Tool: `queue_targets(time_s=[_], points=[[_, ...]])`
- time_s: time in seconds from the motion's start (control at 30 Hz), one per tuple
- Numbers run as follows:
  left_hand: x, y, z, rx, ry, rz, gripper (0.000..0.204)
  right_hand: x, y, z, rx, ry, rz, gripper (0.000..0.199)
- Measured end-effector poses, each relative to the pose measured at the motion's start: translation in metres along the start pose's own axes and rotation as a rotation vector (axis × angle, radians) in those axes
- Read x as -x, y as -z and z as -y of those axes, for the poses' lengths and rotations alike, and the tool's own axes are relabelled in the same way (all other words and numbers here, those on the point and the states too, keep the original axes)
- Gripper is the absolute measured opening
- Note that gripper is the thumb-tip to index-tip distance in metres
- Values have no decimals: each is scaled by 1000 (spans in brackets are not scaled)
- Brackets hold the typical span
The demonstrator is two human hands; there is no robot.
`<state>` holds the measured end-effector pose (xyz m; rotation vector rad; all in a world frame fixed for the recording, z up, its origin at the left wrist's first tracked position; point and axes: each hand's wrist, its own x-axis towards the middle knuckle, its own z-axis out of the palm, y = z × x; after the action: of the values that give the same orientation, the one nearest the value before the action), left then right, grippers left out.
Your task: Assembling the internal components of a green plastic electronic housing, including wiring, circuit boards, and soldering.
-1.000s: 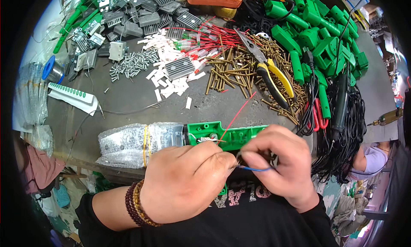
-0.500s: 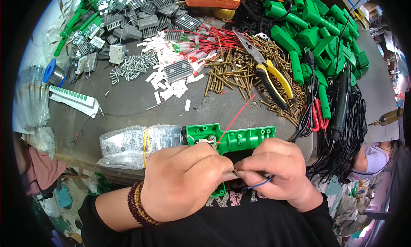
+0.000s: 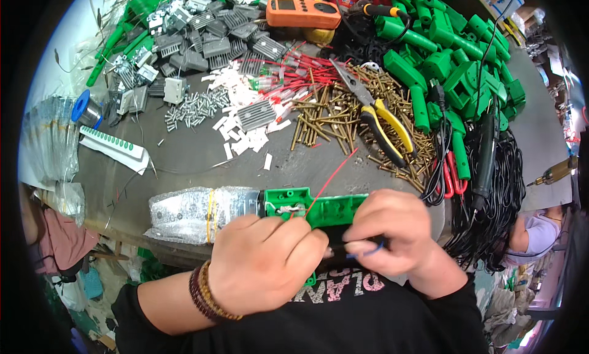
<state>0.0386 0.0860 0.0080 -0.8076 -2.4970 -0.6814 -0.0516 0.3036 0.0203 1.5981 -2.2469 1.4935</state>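
Note:
A green plastic tool housing point(image 3: 319, 208) lies open-side up at the bench's near edge, its left end wrapped in clear bubble film point(image 3: 196, 213) with a rubber band. My left hand point(image 3: 264, 262) grips the housing from below, bead bracelets on its wrist. My right hand point(image 3: 389, 231) pinches a thin blue wire point(image 3: 362, 251) at the housing's right end. A red wire point(image 3: 331, 179) rises from the housing toward the upper right.
Yellow-handled pliers point(image 3: 380, 117) lie on a heap of brass screws point(image 3: 331, 117). Behind are red leads, white connectors, silver screws point(image 3: 193, 105), grey heat sinks point(image 3: 215, 35), an orange multimeter point(image 3: 304, 11), green housings point(image 3: 442, 59), black cables point(image 3: 497, 194) and a solder spool point(image 3: 86, 110).
Both hands have drawn closer together on the housing. My right hand has pulled the blue wire in toward the housing's right end, and the housing has shifted slightly right.

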Motion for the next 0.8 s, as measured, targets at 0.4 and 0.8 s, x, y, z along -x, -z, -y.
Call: queue_targets(time_s=[0.4, 0.8], points=[[-46, -9, 25, 336, 291, 133, 29, 15, 11, 8, -137, -480, -245, 14], [-44, -16, 18, 446, 443, -194, 18, -3, 1, 7, 97, -411, -167, 8]])
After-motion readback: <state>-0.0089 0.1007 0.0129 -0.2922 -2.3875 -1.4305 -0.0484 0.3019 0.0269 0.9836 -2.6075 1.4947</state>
